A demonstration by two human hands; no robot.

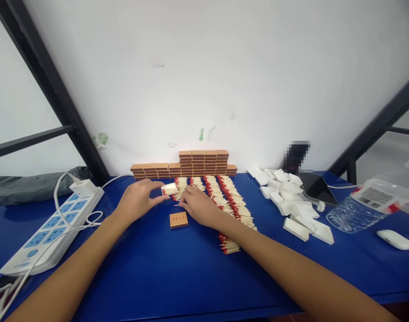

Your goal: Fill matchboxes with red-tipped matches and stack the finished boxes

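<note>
- Left hand (135, 199): thumb and fingers narrowed on a small white tray (170, 188), held by its ends above the table, with red heads showing inside.
- Right hand (199, 205): fingers drawn close together beside the tray, apparently pinching a match (176, 205); part of the grip is hidden.
- Step in hand, as I judge it: matches are being handled at the tray, which is partly filled.
- Any move between pinch and tray calls for a level, steady left hand and a light right grip, heads kept one way.
- Box (178, 220): flat on the table (151, 277), just nearer the person than the hands.
- Rows of matches (236, 197): behind and beside the right hand, partly under its forearm.
- Stacked boxes (204, 163): along the wall (224, 80), beyond the rows.
- Farther right: a heap of white trays (295, 197), then a phone (317, 188).
- Far left: a power strip (57, 228).
</note>
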